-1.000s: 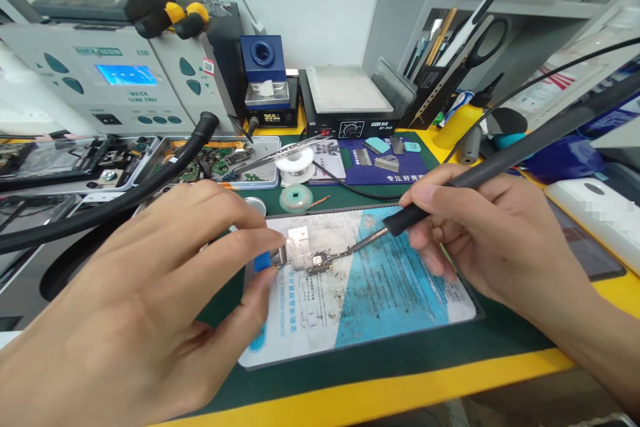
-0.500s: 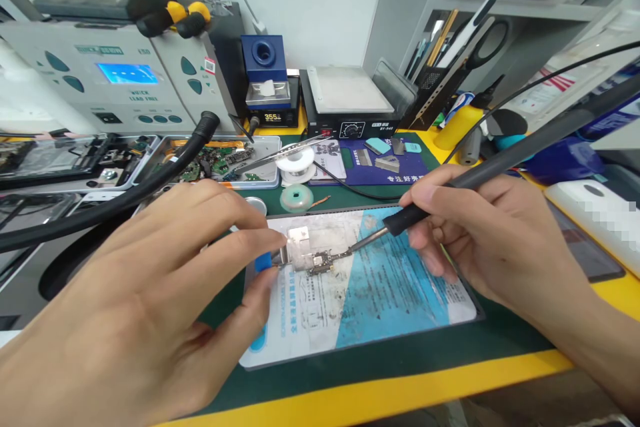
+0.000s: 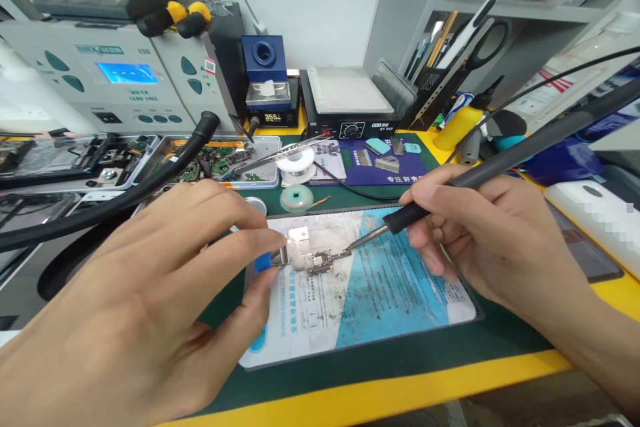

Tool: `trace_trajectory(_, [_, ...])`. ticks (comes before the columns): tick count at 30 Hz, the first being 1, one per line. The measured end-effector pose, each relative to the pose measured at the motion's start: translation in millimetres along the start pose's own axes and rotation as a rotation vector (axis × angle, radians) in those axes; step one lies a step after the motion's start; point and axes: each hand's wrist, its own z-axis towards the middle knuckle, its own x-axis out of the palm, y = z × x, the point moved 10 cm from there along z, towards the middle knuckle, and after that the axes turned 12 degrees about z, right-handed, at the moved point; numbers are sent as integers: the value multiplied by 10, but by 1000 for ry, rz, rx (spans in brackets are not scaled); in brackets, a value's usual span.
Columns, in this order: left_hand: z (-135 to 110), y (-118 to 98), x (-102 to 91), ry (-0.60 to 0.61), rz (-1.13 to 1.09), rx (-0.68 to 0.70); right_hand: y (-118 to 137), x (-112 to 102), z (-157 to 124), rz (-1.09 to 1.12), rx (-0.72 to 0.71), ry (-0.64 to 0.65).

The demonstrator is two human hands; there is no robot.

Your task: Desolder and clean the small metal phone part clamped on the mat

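My right hand (image 3: 475,220) grips a soldering iron (image 3: 407,217) like a pen. The iron's tip rests at or just over the narrow right end of a small circuit board (image 3: 323,261). That board lies on a worn white-and-blue work mat (image 3: 390,313), beside a translucent plate with a metal patch (image 3: 300,235). My left hand (image 3: 165,293) is closed, with thumb and fingertips pinching a small blue piece with a metal end (image 3: 263,261) at the board's left. The exact kind of that piece is partly hidden by the fingers.
Behind the mat sit a solder spool (image 3: 296,159), a round greenish reel (image 3: 296,198) and a tray of board parts (image 3: 215,163). A black hose (image 3: 150,190) crosses the left side. Farther back stand a soldering station (image 3: 273,117) and a hot plate (image 3: 350,90).
The iron's tip has shifted very slightly left along the board's narrow end. My left hand and the board look unmoved.
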Motion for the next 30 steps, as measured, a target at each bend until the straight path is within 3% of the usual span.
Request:
trace_trajectory(7, [-4, -11, -1, -4, 28, 14, -9, 20, -8, -15, 16, -4])
trace_trajectory(15, [-77, -28, -174, -192, -20, 96, 0, 18, -15, -28, 30, -16])
trace_trajectory(19, [-51, -15, -142, -163, -9, 69, 3, 16, -12, -16, 27, -22])
trace_trajectory(25, [7, 0, 1, -8, 13, -5, -5, 33, -15, -42, 11, -4])
trace_trajectory(30, [-17, -3, -15, 0, -6, -3, 23, 37, -1, -4, 10, -2])
